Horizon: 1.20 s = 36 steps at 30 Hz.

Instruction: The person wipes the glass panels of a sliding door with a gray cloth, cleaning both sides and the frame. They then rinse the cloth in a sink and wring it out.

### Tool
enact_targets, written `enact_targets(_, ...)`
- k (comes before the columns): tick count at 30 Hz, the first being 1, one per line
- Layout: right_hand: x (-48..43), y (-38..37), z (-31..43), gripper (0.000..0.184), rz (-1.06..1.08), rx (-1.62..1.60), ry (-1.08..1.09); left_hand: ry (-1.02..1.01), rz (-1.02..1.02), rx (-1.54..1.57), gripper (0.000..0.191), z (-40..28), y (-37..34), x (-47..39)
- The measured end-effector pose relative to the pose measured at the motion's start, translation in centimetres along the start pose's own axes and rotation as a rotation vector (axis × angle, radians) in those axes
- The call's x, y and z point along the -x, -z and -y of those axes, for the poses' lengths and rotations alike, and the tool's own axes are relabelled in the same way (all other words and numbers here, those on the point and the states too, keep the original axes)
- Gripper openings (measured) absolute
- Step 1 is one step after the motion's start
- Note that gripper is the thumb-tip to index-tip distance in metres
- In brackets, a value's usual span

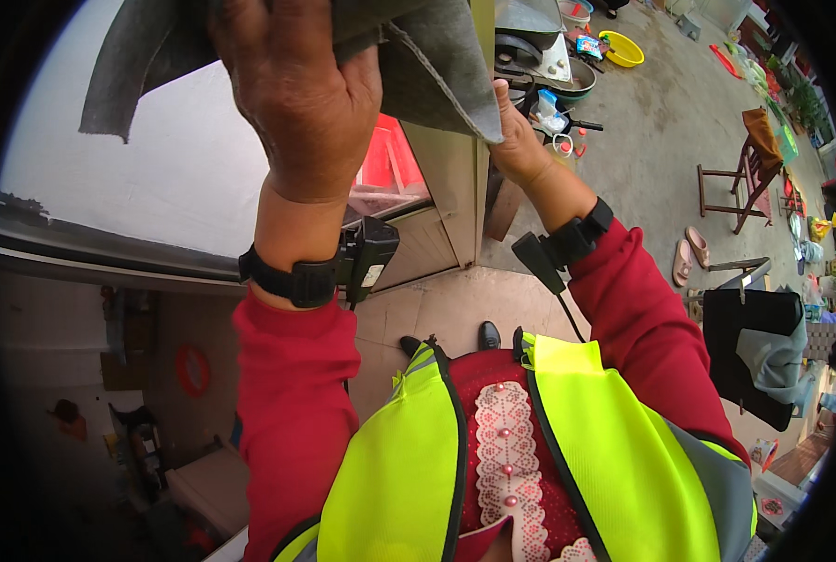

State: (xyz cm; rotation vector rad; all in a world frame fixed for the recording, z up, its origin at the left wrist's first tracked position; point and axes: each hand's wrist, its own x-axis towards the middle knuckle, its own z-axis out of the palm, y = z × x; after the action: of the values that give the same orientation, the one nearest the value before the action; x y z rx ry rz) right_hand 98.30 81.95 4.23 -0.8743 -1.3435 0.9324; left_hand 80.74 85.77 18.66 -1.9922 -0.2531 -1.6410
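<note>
My left hand point(298, 112) is raised at the top of the view, its fingers on a grey cloth point(432, 84). Part of its fingers is cut off by the picture's edge. The cloth hangs in folds to both sides of the hand, in front of a framed door point(453, 183) with a glass pane. At the door's edge is my right hand point(523, 140), thumb up beside the cloth's lower corner. Its fingers are hidden, so I cannot tell whether it grips the cloth or the door edge.
Black devices are strapped to both wrists, the left one point(369, 256) with a cable. To the right are a wooden chair point(744, 172), pink slippers point(692, 253), a black seat with a grey garment point(755, 351), a yellow basin point(621, 49) and pans point(576, 77). A dim room lies left.
</note>
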Motion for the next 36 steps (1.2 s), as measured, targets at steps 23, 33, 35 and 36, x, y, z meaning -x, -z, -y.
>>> enact_targets(23, -0.5, -1.7, -1.6, 0.075, -0.300, 0.264, 0.294, 0.434, 0.889, 0.130, 0.052, -4.6, 11.3, 29.9)
enact_targets(33, -0.1, -1.4, -2.1, 0.075, -0.272, 0.337, 0.253, 0.587, 0.738, 0.200, 0.047, -9.9, 5.6, 27.1)
enact_targets(35, 0.0, -1.0, -2.4, 0.076, -0.276, 0.335, 0.220, 0.534, 0.700, 0.197, 0.044, -10.8, 3.5, 26.7)
enact_targets(36, -0.2, -0.8, -2.5, 0.076, -0.265, 0.302, 0.224, 0.487, 0.700, 0.167, 0.044, -10.6, 3.2, 26.7)
